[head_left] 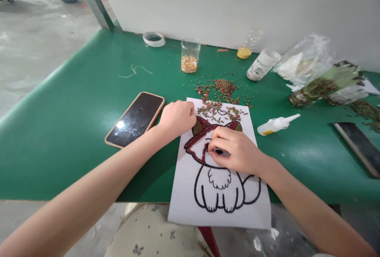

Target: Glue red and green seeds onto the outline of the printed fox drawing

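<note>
No word, brand or number could be read anywhere. The paper sheet (190, 193) carried only a printed black outline of a sitting animal, with a small heart (221, 111) drawn above its head. The squeeze bottle (277, 124) lying on the bench (74, 130) had a yellow band near its base, too small to tell whether it bore print. The phone (135, 119) beside the sheet and the second phone (358, 146) near the right edge showed dark, blank screens.
</note>
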